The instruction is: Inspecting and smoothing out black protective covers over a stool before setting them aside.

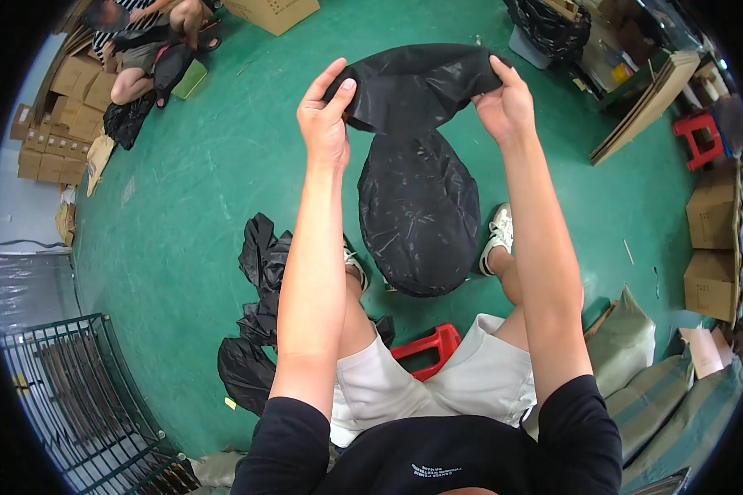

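Note:
Both my arms reach forward, holding a black fabric cover (421, 82) stretched wide between them. My left hand (325, 111) is closed on its left end, thumb on top. At the right end, my right hand (504, 101) grips the edge between thumb and fingers. The cloth sags in the middle, and its lower edge hangs at the far end of a rounded black-covered object (419, 219). That object stands between my feet, its smooth, slightly wrinkled black cover hiding what is inside. Crumpled black covers (260, 256) lie on the floor by my left leg.
A red plastic stool (429, 351) shows between my thighs. Stuffed sacks (627, 346) and cardboard boxes (710, 285) line the right side. At lower left is a metal rack (82, 396). Another person (144, 54) sits at far left near stacked cartons (62, 136).

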Motion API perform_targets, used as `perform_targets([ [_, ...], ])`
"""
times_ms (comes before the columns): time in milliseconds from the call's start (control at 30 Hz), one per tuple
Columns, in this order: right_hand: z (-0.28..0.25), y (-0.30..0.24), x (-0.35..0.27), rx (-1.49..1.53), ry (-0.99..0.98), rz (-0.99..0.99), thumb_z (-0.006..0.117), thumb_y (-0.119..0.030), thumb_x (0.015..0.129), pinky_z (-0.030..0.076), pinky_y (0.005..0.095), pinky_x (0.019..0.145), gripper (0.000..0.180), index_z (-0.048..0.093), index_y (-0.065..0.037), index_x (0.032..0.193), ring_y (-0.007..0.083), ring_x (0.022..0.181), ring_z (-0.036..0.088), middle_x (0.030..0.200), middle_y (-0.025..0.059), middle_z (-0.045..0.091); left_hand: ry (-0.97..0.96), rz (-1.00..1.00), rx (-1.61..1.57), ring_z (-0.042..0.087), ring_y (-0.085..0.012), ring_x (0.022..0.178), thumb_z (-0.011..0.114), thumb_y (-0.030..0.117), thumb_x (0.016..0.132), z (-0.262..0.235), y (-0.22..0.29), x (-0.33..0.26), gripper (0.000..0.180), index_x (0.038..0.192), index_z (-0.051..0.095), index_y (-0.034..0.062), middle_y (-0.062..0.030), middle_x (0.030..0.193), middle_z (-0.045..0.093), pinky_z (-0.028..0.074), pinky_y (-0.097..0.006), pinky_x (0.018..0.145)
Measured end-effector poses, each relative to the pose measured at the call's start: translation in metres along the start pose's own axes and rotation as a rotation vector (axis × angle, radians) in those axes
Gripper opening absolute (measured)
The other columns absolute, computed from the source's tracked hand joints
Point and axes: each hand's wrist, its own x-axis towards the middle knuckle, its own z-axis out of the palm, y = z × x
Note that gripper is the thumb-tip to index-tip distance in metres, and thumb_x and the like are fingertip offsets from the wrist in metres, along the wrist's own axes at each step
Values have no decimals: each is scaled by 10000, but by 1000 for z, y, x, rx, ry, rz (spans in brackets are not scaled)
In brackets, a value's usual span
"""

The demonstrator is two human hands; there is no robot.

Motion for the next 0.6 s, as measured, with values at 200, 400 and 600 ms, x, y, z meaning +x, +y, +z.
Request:
perform_targets([
  [200, -120, 65, -9, -45, 11, 86, 543, -131, 971, 490, 434, 943, 224, 528, -87, 1190, 242, 1072, 603, 1162, 90, 627, 148, -443, 446, 632, -187, 1023, 644, -41, 821, -52, -86, -14, 329, 1142, 687, 15, -103, 1125, 685, 491, -308, 902],
  [400, -242, 130, -52, -357, 588, 478, 669, -178, 893, 412, 499, 831, 590, 408, -135, 1421, 257, 1078, 546, 1387, 97, 497, 234, -748, 790, 654, -201, 896, 646, -93, 751, -107, -159, -76, 322, 1038, 721, 32, -122, 987, 706, 520, -320, 796],
  [600, -231, 143, -100, -639, 841, 414, 660, -150, 892, 455, 458, 863, 545, 463, -70, 1394, 271, 1094, 576, 1255, 133, 588, 415, -648, 730, 591, -134, 716, 592, -95, 738, -119, -178, -172, 321, 989, 725, 54, -59, 822, 668, 475, -278, 640],
])
